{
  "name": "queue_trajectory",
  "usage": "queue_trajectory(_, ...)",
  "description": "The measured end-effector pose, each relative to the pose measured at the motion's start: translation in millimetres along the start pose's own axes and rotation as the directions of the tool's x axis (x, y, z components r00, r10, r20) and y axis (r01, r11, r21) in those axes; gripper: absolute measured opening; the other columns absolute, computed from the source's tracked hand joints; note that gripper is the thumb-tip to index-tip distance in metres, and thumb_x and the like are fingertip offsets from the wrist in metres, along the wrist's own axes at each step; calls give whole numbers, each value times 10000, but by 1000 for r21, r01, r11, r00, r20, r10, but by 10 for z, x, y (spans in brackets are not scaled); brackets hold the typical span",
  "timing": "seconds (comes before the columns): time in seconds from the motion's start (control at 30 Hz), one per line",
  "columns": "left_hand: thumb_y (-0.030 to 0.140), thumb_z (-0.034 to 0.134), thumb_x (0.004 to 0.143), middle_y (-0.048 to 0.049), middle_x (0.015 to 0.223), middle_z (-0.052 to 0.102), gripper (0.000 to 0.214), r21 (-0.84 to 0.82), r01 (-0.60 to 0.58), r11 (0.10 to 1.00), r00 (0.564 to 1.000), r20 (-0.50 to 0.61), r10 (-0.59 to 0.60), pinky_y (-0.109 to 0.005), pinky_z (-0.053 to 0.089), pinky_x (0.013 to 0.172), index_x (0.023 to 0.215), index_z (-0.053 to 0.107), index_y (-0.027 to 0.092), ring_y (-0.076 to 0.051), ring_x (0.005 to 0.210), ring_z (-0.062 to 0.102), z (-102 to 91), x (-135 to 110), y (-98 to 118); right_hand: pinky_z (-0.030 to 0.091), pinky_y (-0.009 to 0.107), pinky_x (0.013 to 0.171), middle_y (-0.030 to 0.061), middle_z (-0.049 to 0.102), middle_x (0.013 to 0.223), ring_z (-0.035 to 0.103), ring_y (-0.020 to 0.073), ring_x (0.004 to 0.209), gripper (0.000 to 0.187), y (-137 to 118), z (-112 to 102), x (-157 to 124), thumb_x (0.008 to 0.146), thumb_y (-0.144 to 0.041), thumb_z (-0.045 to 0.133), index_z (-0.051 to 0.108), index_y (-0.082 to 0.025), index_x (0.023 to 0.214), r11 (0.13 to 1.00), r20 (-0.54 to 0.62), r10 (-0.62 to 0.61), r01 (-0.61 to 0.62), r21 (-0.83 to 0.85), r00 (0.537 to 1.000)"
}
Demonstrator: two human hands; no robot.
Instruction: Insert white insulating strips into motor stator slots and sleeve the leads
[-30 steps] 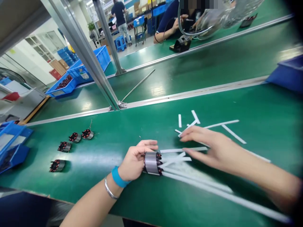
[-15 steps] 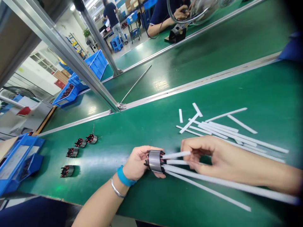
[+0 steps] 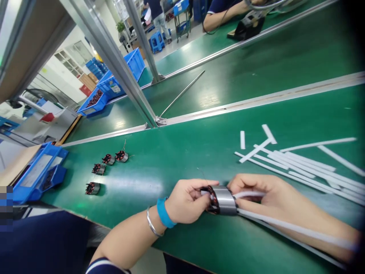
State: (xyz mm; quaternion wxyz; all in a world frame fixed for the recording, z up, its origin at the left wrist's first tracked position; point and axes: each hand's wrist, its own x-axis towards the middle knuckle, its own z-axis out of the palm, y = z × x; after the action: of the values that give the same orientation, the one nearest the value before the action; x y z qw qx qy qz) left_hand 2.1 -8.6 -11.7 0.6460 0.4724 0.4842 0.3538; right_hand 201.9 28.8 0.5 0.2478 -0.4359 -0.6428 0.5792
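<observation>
A motor stator (image 3: 226,199), a grey metal ring with copper windings and black end pieces, is held on its side between my hands above the green bench. My left hand (image 3: 186,199) is closed, thumb and fingers pinching at its winding end. What lies between those fingertips is mostly hidden. My right hand (image 3: 262,194) is closed at the stator's other end, with fingertips against the rim. Long white strips (image 3: 273,220) stick out of that end, running under and past my right hand. Beyond that hand lies a loose pile of white strips (image 3: 302,163).
Several more stators (image 3: 98,169) stand at left on the bench (image 3: 159,160). A blue bin (image 3: 54,173) sits at the left edge. A metal post (image 3: 122,76) and rail (image 3: 256,101) border the back. Across it, a person's arm (image 3: 222,19) rests near a black device (image 3: 248,26).
My left hand has shifted from around the stator to pinching its winding end. My right hand has moved left, up against the stator's other end. The camera view has shifted slightly.
</observation>
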Motion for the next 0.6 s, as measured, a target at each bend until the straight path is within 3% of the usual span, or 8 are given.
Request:
queue_trajectory(0.1,212,678,752,-84,777,709,390,93,-48,994,999,29,46,-203,502,585,1119,705,83,-112,609,623,-2,-11,-4,408,257,529,32,616,695,535,153,575,218,-15,9,18,681,-342,670,578,-202,542,997,14,-50,51,-53,999)
queue_trajectory(0.2,145,646,710,-41,661,667,284,213,-113,971,994,15,112,-170,425,487,977,726,88,-83,513,553,-3,-19,-9,427,274,534,59,638,709,569,173,573,288,18,29,21,697,-407,685,620,-197,512,994,63,-80,84,-71,995)
queue_trajectory(0.3,141,643,695,-63,720,699,219,156,-123,980,992,-10,126,-201,485,548,895,719,93,-115,589,615,19,-12,-23,465,279,592,69,657,739,616,200,647,316,116,23,14,727,-485,714,684,-210,574,996,84,-76,79,-38,994)
queue_trajectory(0.43,128,640,692,-81,788,721,285,20,-75,997,997,25,75,-218,511,585,965,718,98,-131,640,652,61,-1,-40,479,279,604,72,655,763,616,200,650,354,218,-21,20,724,-535,727,688,-219,568,995,65,-78,82,-63,995)
queue_trajectory(0.6,126,666,675,-62,702,702,198,101,-129,986,989,-64,136,-206,476,542,864,719,97,-121,593,617,96,0,-56,478,272,568,81,656,770,602,194,631,409,210,-28,37,728,-565,712,659,-206,540,997,78,-34,40,-72,996)
